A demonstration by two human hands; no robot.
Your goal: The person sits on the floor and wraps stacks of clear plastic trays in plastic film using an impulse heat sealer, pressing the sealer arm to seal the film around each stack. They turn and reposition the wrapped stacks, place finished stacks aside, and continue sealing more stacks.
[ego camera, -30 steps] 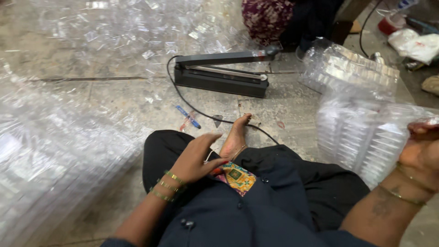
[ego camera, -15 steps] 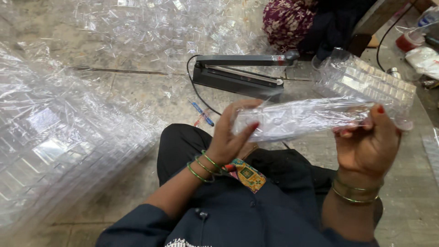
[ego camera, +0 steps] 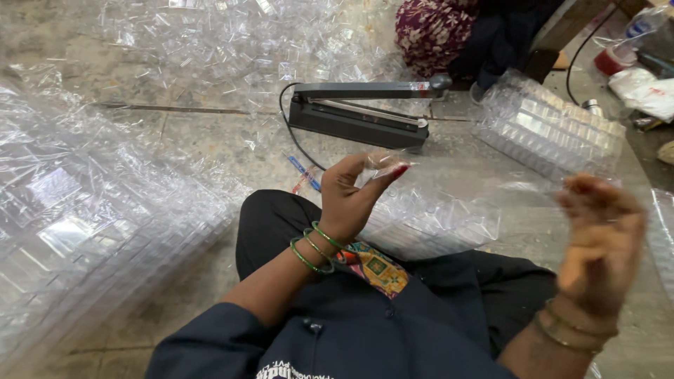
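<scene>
The left hand (ego camera: 354, 193) pinches a clear plastic bag of stacked transparent trays (ego camera: 435, 210) above the lap, the blurred right hand (ego camera: 600, 242) looks released beside it; likely bagging, next needing the black heat sealer (ego camera: 361, 112).

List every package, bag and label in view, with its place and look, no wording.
Clear plastic bag: pinched in the left hand, beside the blurred right hand.
Stack of clear plastic trays in wrap: floor, right of the dark heat sealer.
White crumpled bag: far right.
Colourful square patterned label: on the lap.
</scene>
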